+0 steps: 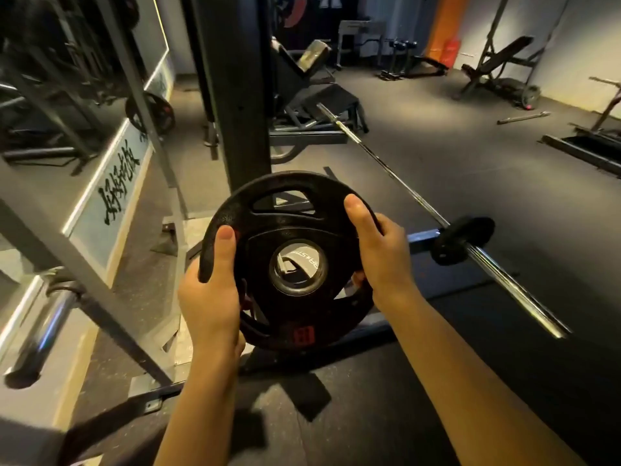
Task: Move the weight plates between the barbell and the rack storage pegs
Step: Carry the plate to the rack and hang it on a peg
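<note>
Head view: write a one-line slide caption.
Both hands, left hand and right hand, grip a black weight plate beside the floor barbell.

Pretty dim gym overall; the brightest patch is the white wall [578, 45] at top right, which looks almost washed out next to the dark floor [453, 183]. Light seems to come from above and from the far side; the bar [517, 284] throws a hard white glare along its chrome, and so does the peg [43, 334] at lower left. The plate [285, 260] reads nearly pure black; only its centre ring picks up a sheen. Wide-angle lens – uprights bow and lean near the edges. The left side and the peg are smeared with blur; both forearms look soft too.
</note>
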Demonstrator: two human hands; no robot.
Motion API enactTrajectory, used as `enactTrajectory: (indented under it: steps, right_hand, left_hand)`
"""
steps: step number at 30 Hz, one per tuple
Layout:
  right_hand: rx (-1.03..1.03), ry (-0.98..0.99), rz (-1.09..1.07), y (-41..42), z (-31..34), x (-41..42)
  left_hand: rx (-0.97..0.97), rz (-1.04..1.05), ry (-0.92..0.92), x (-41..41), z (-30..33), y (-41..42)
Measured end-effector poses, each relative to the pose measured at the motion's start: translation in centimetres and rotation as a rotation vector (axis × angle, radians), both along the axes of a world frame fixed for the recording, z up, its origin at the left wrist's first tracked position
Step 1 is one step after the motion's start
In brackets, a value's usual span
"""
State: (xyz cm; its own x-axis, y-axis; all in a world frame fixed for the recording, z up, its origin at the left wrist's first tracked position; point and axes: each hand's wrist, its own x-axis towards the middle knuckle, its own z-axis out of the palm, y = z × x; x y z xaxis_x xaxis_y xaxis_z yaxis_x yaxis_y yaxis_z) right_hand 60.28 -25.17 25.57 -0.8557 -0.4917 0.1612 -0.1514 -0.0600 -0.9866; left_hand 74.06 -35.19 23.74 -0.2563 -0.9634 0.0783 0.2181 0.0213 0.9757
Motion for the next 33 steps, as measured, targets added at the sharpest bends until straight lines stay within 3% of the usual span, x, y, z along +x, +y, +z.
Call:
enactTrajectory:
  steps: [8,14,18,25,29,33]
  right_hand:
    - [0.141,-0.195,-0.262,15.0,-3.5,-9.4]
    - [0.228,-0.369,-0.422,23.9,-8.2,-16.4]
    - [0.23,-0.49,-0.501,28.4,-12.1,-22.6]
    - [0.401,-0.666,-0.453,34.0,-17.4,-37.0]
    - [0.473,-0.839,-0.426,36.5,-21.0,-42.5]
    - [0.54,-0.949,-0.351,37.4,-23.8,-46.0]
  left_hand:
    - [-0.031,-0.35,-0.223,-12.1,-3.2,10.6]
    - [0.176,-0.625,-0.26,-21.8,-7.4,17.4]
    - [0.191,-0.757,-0.389,-29.3,-10.8,20.9]
    - [0.251,-0.857,-0.615,-44.5,-16.7,25.4]
    - [0.318,-1.016,-0.741,-49.1,-18.9,27.0]
    - [0.4,-0.999,-0.833,-51.6,-20.1,27.9]
